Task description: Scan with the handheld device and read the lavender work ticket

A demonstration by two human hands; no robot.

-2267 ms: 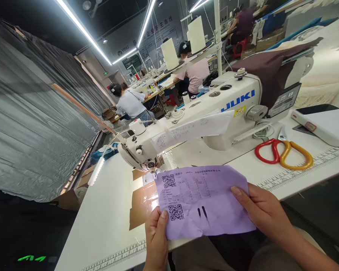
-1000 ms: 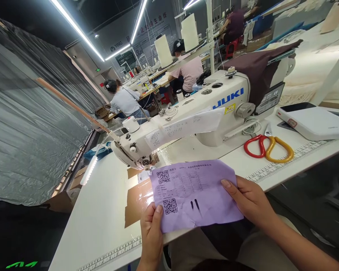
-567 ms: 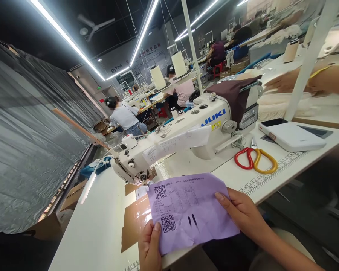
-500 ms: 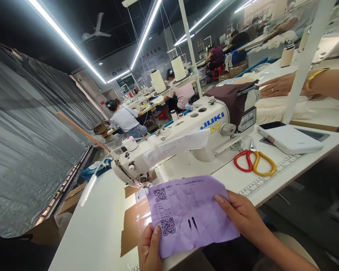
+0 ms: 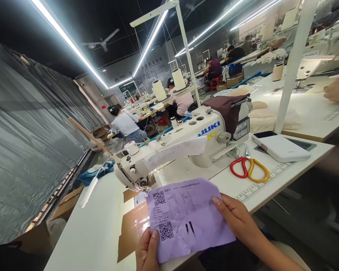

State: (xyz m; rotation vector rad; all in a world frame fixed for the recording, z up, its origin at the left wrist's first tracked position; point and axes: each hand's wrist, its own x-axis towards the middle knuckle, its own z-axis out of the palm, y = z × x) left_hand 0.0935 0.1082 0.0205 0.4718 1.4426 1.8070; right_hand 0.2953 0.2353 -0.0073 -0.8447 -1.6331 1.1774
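Your left hand [image 5: 146, 251] pinches the lower left corner of the purple slip [image 5: 186, 218] — thumb on top. Your right hand [image 5: 237, 222] grips its right edge, fingers curled behind. The slip hangs over the near edge of the white table [image 5: 96, 233], just in front of the sewing machine [image 5: 183, 146]. Red-and-yellow scissors [image 5: 250, 169] lie well to its right.

The paper [image 5: 186, 214] lies before the sewing machine [image 5: 180, 146], with scissors [image 5: 249, 170] to its right on the table [image 5: 96, 233].
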